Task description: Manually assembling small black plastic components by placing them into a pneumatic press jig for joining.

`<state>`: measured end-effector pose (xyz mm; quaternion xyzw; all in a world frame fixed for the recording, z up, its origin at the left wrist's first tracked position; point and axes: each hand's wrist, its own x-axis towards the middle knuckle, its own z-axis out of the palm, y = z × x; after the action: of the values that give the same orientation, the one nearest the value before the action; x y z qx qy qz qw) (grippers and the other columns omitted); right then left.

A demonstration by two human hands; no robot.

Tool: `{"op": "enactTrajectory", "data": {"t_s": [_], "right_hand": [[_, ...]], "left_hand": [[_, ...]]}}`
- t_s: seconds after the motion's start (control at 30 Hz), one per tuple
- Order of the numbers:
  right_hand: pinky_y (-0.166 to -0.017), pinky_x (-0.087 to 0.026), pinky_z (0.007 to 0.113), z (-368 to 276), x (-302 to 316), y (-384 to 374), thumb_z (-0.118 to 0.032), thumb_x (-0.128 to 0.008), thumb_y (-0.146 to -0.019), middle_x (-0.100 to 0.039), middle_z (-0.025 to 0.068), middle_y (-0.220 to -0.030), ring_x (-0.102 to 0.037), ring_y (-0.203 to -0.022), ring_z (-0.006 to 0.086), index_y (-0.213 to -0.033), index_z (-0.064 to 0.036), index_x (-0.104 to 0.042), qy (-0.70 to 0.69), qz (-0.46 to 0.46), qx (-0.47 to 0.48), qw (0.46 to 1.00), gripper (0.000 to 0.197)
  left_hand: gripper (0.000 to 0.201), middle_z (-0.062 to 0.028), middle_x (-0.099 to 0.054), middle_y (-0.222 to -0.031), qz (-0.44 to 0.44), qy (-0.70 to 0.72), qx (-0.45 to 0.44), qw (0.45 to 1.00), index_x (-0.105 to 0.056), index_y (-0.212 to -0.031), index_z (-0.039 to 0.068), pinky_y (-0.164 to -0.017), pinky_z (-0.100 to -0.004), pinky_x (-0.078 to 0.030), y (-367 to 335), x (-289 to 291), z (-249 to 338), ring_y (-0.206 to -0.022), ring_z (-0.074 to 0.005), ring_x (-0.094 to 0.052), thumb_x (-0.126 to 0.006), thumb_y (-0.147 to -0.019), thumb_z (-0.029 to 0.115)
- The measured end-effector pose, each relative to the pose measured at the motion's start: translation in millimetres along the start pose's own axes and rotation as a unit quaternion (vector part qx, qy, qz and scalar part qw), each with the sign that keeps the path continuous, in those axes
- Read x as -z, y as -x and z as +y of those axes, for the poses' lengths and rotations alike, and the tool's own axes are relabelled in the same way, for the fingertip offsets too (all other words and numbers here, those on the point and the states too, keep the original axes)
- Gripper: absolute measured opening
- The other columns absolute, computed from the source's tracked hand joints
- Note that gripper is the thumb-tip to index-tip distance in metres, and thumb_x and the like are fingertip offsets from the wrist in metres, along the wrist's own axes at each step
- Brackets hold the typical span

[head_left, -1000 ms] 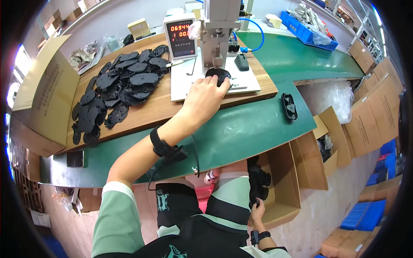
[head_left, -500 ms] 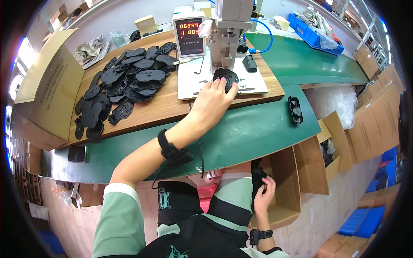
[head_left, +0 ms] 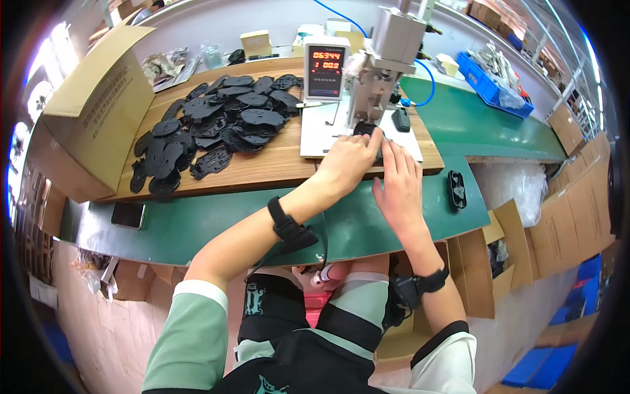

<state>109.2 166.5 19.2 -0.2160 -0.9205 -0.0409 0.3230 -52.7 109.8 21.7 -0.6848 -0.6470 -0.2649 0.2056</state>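
Observation:
My left hand (head_left: 348, 164) reaches to the press (head_left: 375, 85), its fingers closed over the near edge of a black plastic part (head_left: 365, 127) seated under the press head. Close beside it on the right, my right hand (head_left: 400, 190) lies with fingers stretched out, tips at the near edge of the white base plate (head_left: 317, 134). The fingers hide much of the black part. Left of the press stands a counter box with a red lit display (head_left: 326, 69). A heap of flat black plastic plates (head_left: 216, 118) covers the wooden board (head_left: 282, 164).
An open cardboard box (head_left: 98, 125) stands left of the heap. A phone (head_left: 128, 215) lies on the green table (head_left: 243, 217). An oblong black part (head_left: 457, 190) sits at the right. A blue crate (head_left: 492, 85) is farther back; cardboard boxes (head_left: 564, 184) stand at the right.
My right hand has come up from the box beside my thigh to the press, next to my left hand. My left hand stays at the black part. The view has shifted slightly.

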Motion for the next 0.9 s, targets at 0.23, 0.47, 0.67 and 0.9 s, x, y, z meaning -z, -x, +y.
{"op": "enactTrajectory", "data": {"t_s": [0.23, 0.47, 0.67, 0.9], "right_hand": [[-0.101, -0.046, 0.046, 12, -41, -23, -0.004, -0.074, -0.082, -0.066, 0.0127, -0.127, -0.06, -0.123, 0.0319, -0.135, 0.0001, -0.06, 0.008, 0.028, 0.005, 1.0, 0.055], [-0.092, -0.05, 0.045, 7, -36, -35, 0.002, -0.076, -0.074, -0.068, 0.0106, -0.108, -0.063, -0.106, 0.0332, -0.112, -0.0023, -0.069, 0.0, 0.008, -0.013, 1.0, 0.038], [-0.095, -0.052, 0.045, 18, -29, -30, 0.007, -0.077, -0.072, -0.068, 0.0093, -0.107, -0.063, -0.105, 0.0326, -0.11, -0.0039, -0.073, -0.043, -0.009, -0.026, 0.999, 0.04], [-0.086, -0.056, 0.045, 8, -41, -41, 0.003, -0.062, -0.084, -0.066, 0.012, -0.101, -0.065, -0.1, 0.033, -0.092, -0.0026, -0.067, 0.003, 0.059, -0.006, 0.998, 0.011]], "left_hand": [[0.032, -0.0155, -0.074, -0.096, -0.001, -0.052, 0.026, 0.998, -0.054, -0.114, 0.0, -0.084, -0.0416, -0.058, -2, -13, 6, -0.096, -0.0315, -0.075, -0.068, -0.087, 0.008], [0.054, -0.0235, -0.067, -0.122, -0.033, 0.045, 0.04, 0.998, -0.055, -0.135, -0.006, -0.1, -0.0449, -0.054, 24, 6, 0, -0.12, -0.0345, -0.066, -0.069, -0.084, 0.007], [0.062, -0.027, -0.055, -0.145, 0.013, -0.08, 0.209, 0.975, -0.052, -0.142, -0.005, -0.117, -0.0514, -0.043, 126, 71, -25, -0.138, -0.044, -0.052, -0.069, -0.084, 0.01], [0.053, -0.0222, -0.055, -0.142, -0.063, -0.282, 0.253, 0.923, -0.056, -0.136, -0.003, -0.121, -0.0545, -0.034, 241, 131, -123, -0.142, -0.0423, -0.047, -0.066, -0.085, 0.008]]}}
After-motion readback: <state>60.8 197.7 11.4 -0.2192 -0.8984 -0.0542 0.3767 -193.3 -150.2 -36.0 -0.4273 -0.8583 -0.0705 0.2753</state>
